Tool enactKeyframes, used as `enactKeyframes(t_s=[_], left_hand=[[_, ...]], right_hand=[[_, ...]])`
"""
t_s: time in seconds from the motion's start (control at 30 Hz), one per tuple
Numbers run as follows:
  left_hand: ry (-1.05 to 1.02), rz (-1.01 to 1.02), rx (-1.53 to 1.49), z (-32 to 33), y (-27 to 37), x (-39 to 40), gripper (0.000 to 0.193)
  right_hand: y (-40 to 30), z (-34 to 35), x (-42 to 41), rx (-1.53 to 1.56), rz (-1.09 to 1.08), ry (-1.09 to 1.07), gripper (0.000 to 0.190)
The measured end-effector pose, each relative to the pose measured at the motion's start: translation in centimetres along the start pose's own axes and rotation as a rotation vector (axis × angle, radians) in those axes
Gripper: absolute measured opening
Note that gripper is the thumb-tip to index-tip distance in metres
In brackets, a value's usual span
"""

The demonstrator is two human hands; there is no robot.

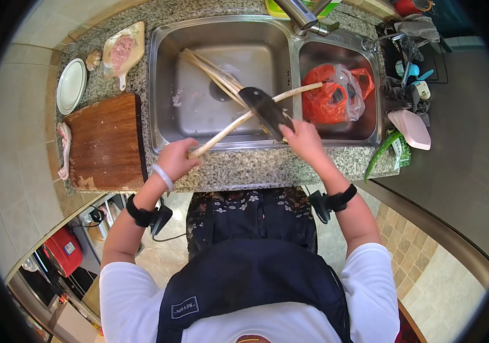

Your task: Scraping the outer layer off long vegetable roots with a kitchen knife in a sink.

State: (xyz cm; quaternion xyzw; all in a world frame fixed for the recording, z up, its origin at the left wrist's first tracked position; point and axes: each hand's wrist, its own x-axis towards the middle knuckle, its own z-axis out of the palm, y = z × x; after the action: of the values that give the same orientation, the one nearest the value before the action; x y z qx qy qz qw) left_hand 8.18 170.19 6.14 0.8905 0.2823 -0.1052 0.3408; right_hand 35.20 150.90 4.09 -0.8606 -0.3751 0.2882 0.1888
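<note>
My left hand (178, 158) grips the near end of a long, thin, pale vegetable stalk (223, 132) at the sink's front rim. The stalk slants up to the right over the divider, its far end above the small basin. Held in my right hand (304, 139) is a dark, broad-bladed knife (263, 109), with a slot near the tip. Its blade crosses over the stalk and hides part of it. Several similar pale stalks (212, 73) lean in the large steel basin (244, 53), partly behind the blade. Small pale scraps (177, 97) lie on the basin floor.
Left of the sink lie a wooden cutting board (105, 145), a meat strip (65, 150), a white plate (72, 85) and a small board (137, 43) with minced meat (122, 51). A red plastic bag (323, 100) fills the small basin under the faucet (298, 15). A green chili (381, 152) lies right.
</note>
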Motion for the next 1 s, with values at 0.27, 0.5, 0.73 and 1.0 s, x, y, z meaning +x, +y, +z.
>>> enactKeyframes(t_s=[0.27,0.5,0.73,1.0], left_hand=[[-0.086,0.163,0.061,-0.3,-2.4,1.2,0.014],[-0.221,-0.016,-0.106,-1.3,1.3,2.1,0.02],[-0.13,0.09,-0.24,0.3,-1.1,2.2,0.028],[-0.251,-0.12,-0.814,1.3,-0.3,1.9,0.038]], right_hand=[[7.8,-6.0,2.1,-0.145,0.112,0.349,0.04],[0.1,-0.8,-0.8,0.009,0.004,0.036,0.035],[-2.8,1.1,-1.4,0.195,-0.023,-0.068,0.036],[1.3,-1.7,0.7,0.089,0.048,0.084,0.036]])
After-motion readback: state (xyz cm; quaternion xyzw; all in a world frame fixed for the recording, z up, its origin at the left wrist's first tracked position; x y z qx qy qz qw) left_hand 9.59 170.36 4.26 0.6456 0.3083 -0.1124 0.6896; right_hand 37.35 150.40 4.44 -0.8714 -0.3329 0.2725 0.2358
